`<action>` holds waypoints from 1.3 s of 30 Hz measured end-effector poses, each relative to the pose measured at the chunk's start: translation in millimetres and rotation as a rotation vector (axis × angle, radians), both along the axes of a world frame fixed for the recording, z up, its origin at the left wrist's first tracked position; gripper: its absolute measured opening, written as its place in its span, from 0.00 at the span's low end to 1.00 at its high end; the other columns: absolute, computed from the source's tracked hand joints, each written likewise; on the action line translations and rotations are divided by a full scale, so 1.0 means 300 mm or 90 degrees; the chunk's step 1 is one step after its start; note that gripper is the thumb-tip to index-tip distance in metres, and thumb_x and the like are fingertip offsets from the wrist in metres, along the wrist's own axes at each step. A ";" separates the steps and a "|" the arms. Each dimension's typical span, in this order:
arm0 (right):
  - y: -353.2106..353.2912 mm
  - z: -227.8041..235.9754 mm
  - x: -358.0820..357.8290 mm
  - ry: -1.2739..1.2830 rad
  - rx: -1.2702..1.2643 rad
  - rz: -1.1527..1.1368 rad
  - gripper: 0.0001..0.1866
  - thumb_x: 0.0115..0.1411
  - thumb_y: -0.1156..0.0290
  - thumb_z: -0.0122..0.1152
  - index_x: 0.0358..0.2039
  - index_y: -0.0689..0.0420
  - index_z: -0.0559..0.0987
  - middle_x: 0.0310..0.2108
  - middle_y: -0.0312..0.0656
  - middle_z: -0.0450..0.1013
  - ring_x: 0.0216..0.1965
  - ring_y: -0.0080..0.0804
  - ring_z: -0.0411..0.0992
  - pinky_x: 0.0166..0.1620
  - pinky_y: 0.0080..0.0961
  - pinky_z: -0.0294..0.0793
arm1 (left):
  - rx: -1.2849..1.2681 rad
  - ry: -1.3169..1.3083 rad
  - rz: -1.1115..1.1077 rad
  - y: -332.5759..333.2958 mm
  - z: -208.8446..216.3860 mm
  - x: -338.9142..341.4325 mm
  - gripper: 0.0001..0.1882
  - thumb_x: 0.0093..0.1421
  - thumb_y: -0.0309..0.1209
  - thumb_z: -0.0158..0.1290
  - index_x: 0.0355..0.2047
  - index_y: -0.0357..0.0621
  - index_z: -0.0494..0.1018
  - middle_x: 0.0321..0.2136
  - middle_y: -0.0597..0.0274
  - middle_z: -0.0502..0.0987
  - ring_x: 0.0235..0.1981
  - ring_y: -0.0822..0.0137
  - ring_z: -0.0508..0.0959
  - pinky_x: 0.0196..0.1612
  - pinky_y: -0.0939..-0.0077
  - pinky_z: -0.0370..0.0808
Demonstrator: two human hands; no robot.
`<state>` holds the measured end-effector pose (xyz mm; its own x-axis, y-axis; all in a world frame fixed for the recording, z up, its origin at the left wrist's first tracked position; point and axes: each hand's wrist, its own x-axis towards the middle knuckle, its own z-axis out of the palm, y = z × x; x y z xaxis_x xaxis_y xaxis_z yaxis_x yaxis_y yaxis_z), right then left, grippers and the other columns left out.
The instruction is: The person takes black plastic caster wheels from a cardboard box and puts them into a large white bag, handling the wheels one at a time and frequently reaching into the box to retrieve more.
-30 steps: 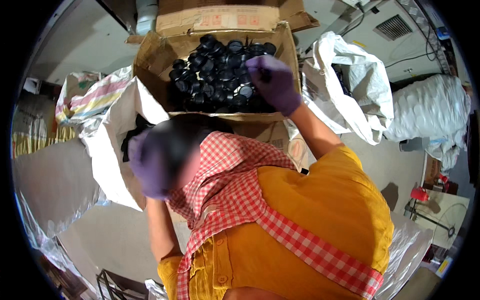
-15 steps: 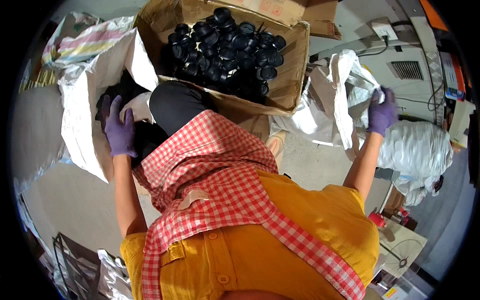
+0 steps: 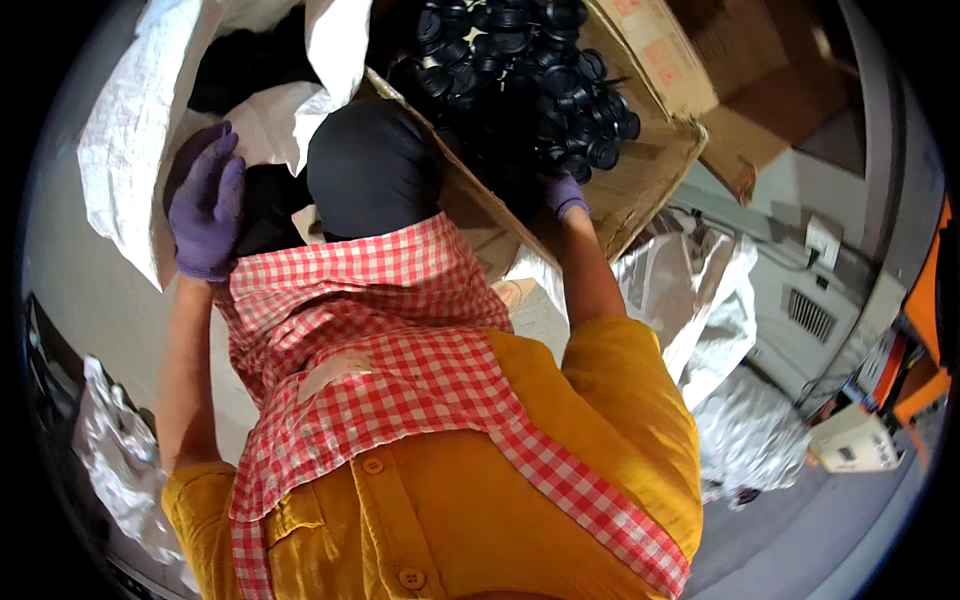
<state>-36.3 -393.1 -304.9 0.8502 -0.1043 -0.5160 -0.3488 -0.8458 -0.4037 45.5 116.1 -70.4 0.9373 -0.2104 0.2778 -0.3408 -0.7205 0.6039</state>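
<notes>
A cardboard box (image 3: 650, 190) in front of me holds a pile of black round plastic caps (image 3: 565, 85). My right hand (image 3: 563, 193), in a purple glove, reaches over the box's near side into the pile; its fingers are hidden among the caps and shadow. To the left, a white woven sack (image 3: 125, 145) stands with its mouth wide, dark contents (image 3: 240, 75) inside. At its near edge rests my purple-gloved left hand (image 3: 207, 215), fingers stretched out and nothing visible in them.
Right of the box stands another white sack (image 3: 725, 320), with a full silvery bag (image 3: 750, 430) behind it. A grey vented cabinet (image 3: 825, 315) is at the right. Crumpled white plastic (image 3: 120, 450) lies at lower left. My black-clad knee (image 3: 372, 165) sits between sack and box.
My right hand has left the rim of the right-hand white sack and moved left into the box of caps. My left hand stays by the left sack. The view has turned.
</notes>
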 end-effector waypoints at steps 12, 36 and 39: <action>-0.048 -0.063 0.058 0.197 -0.168 0.168 0.29 0.60 0.50 0.43 0.56 0.53 0.67 0.58 0.48 0.61 0.58 0.43 0.61 0.57 0.35 0.61 | -0.001 0.092 0.017 0.012 -0.014 -0.004 0.10 0.56 0.21 0.51 0.39 0.34 0.74 0.41 0.52 0.76 0.44 0.60 0.75 0.49 0.74 0.69; 0.766 1.098 0.105 -0.390 0.619 -0.009 0.12 0.59 0.75 0.47 0.37 0.67 0.77 0.30 0.41 0.75 0.32 0.26 0.74 0.36 0.20 0.73 | -0.377 0.033 -0.186 -0.326 0.248 -0.083 0.37 0.50 0.34 0.60 0.58 0.40 0.58 0.54 0.47 0.64 0.56 0.58 0.65 0.58 0.69 0.63; 0.841 1.208 0.025 -0.271 0.688 0.005 0.12 0.59 0.74 0.49 0.38 0.67 0.76 0.30 0.41 0.75 0.31 0.24 0.73 0.36 0.19 0.72 | -0.433 0.213 -0.137 -0.287 0.131 -0.092 0.29 0.55 0.29 0.53 0.57 0.38 0.61 0.48 0.51 0.71 0.48 0.66 0.72 0.53 0.75 0.67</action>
<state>-28.7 -140.9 57.4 0.9752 0.2214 -0.0046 -0.0071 0.0104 -0.9999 17.9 30.1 -31.1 0.9517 -0.2820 0.1213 -0.1536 -0.0953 0.9835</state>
